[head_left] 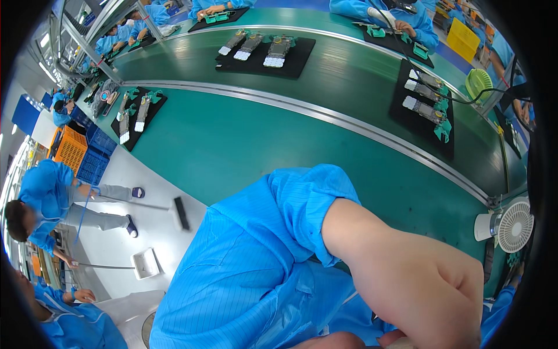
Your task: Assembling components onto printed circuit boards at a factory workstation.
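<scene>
My left arm, in a blue striped sleeve, crosses the lower middle toward the lower right. My left hand (pixel 439 296) is bent down close to the camera over the lower right. Its fingers are mostly hidden or cut off at the bottom edge, so what they hold, if anything, does not show. At the bottom edge lies another bit of skin (pixel 337 341), perhaps part of my right hand; its fingers cannot be made out. Nearest beyond my arm is the green worktop (pixel 250 139). Neither hand touches the devices on the mats.
Black mats (pixel 302 55) (pixel 401 125) (pixel 152 110) carry grey, white-ended devices with green parts. A metal rail (pixel 325 118) divides worktop and belt. A white fan (pixel 514 225) and green basket (pixel 478 84) stand right. Co-workers sit around; a person (pixel 49 186) at left holds a broom and dustpan.
</scene>
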The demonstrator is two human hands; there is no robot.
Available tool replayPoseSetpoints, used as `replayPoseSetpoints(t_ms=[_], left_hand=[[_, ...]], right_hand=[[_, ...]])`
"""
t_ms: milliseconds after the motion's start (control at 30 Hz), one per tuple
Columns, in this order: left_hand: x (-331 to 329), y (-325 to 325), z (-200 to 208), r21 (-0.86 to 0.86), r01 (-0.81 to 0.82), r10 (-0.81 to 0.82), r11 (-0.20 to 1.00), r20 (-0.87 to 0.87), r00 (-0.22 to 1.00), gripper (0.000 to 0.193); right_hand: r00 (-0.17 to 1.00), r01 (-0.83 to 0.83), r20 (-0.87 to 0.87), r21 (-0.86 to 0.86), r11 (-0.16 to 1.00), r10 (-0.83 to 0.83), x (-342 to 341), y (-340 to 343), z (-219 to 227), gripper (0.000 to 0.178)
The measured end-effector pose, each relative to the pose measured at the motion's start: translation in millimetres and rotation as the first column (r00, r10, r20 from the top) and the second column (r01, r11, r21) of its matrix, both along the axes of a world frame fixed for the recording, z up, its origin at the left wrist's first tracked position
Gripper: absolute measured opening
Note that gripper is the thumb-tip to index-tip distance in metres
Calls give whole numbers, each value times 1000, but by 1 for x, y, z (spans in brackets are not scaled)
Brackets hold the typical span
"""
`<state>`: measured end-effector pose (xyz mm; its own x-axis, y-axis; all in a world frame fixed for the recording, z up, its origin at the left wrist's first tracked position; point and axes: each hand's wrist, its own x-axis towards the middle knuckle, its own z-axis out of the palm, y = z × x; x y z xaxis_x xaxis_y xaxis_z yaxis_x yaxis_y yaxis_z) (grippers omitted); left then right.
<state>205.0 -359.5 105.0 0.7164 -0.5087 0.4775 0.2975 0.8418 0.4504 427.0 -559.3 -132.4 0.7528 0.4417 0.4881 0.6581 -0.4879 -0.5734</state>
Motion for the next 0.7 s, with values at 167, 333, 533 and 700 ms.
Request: replayPoseSetpoints(t_ms=[167, 333, 533, 700], left_hand=[[3, -10, -4, -126, 51, -43, 991, 67, 997, 27], [-6, -3, 14, -46, 36, -41, 998, -116, 992, 27], [10, 5, 16, 238, -97, 90, 966, 40, 995, 28], [4, -3, 20, 204, -64, 76, 977, -51, 996, 29]], right_hand=[[1000, 5, 8, 9, 1000, -5, 8, -6, -5, 19], [1000, 0, 4, 30, 1000, 0, 12, -6, 0, 18], [1000, 1, -12, -1, 1000, -1, 14, -12, 2, 18], [1000, 6, -19, 5, 1000, -6, 12, -17, 2, 18]])
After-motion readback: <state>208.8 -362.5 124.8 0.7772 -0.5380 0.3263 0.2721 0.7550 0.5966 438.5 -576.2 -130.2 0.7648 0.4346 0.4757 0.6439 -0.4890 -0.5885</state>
